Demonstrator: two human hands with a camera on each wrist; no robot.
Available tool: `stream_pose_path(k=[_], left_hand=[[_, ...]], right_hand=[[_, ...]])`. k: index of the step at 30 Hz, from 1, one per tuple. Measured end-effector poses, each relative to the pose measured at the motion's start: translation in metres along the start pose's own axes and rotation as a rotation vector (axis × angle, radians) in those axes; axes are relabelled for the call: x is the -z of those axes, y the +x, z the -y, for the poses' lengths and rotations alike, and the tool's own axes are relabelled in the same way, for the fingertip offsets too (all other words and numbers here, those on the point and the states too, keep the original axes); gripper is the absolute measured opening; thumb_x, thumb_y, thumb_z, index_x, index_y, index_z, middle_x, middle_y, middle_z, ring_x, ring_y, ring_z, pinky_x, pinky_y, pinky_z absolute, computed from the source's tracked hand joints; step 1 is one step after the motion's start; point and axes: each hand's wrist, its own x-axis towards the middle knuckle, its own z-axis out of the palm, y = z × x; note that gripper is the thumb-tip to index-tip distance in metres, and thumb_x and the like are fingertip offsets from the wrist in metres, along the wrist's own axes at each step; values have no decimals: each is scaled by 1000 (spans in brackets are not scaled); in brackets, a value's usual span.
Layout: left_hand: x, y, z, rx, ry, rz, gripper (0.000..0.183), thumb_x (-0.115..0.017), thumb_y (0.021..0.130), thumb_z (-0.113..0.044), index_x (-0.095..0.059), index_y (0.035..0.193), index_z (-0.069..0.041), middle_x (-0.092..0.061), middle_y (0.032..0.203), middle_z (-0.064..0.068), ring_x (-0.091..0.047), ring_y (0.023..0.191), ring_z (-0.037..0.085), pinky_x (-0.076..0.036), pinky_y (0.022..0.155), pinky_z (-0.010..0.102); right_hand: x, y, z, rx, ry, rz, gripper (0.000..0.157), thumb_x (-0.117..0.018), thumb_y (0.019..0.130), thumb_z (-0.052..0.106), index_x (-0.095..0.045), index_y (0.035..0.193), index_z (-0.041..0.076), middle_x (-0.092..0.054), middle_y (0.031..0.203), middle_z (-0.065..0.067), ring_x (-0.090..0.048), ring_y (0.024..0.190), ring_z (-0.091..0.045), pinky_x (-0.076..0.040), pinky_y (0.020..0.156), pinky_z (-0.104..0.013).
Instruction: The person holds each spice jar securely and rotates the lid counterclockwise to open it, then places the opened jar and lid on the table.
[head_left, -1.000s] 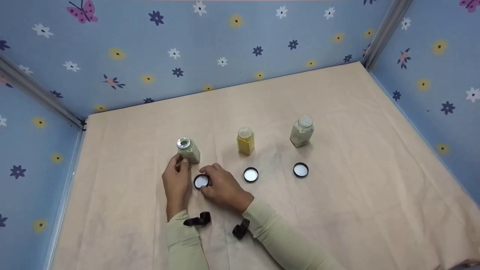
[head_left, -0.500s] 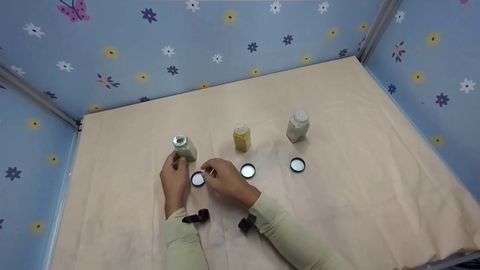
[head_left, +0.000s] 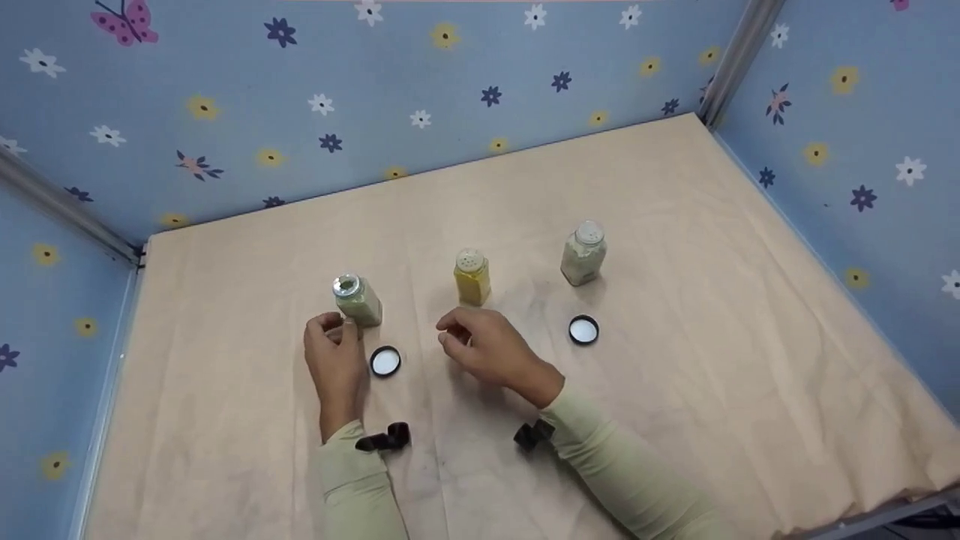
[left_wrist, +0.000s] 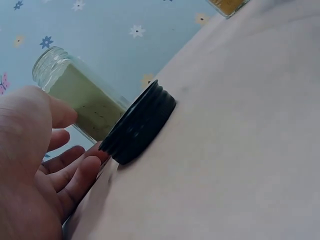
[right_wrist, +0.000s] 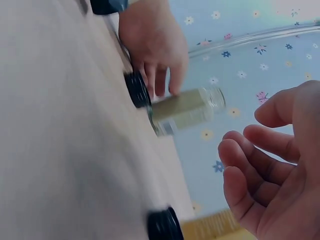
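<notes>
A glass jar of green powder (head_left: 363,306) stands upright at the left, its mouth rimmed with silver. My left hand (head_left: 334,367) is beside it, thumb at the glass and the other fingers loosely bent. Close by that hand, a black screw lid (head_left: 385,361) lies with its white inside up. Over the middle of the cloth hovers my right hand (head_left: 499,349), fingers relaxed and holding nothing. Another black lid (right_wrist: 165,225) shows below it in the right wrist view, hidden by the hand in the head view. Behind it stands a jar of yellow powder (head_left: 472,286) with a perforated top.
Further right stands a jar of pale powder (head_left: 583,260) with a perforated top, and a black lid (head_left: 583,330) lies in front of it. A beige cloth (head_left: 675,315) covers the table. Blue flowered walls (head_left: 442,82) enclose its back and sides.
My right hand has let go of the left lid and moved right, over the middle lid. The left hand stays beside the green powder jar. The head view has shifted slightly.
</notes>
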Motion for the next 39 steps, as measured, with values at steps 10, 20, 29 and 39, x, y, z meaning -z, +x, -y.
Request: stream_pose_path(k=[10,20,29,39], left_hand=[[3,-2,2,-15,-20,-19,30,-48,95,-30,-47,117,-10,-49,110,3,-55,90,13,-44,77,29],[3,0,3,-36,-27,-30,24,-49,95,-24,-50,112,-7,-51,98,5,-52,84,16,-42,74,28],[2,-2,3,-41,-34,-30,21,-49,95,-23,-51,109,-7,-52,95,6,-52,82,17,-43,72,28],[5,0,3,-26,11,-22,24,-47,95,-28,-52,109,-9,-51,98,4,-51,83,16,-41,74,29]], right_hand=[[25,-12,-11,-52,-95,0,17,-57,91,23,-66,99,11,-60,84,9,-54,73,-3,-46,65,-22],[40,-21,-25,-61,-138,-17,18,-57,90,23,-67,97,10,-59,83,10,-54,73,-2,-45,65,-22],[62,-35,-40,-88,-183,-73,14,-58,89,21,-67,94,11,-59,80,10,-54,71,-2,-46,62,-22],[79,-48,-58,-136,-197,-102,14,-59,88,20,-68,93,10,-60,80,10,-54,70,-3,-46,62,-24]])
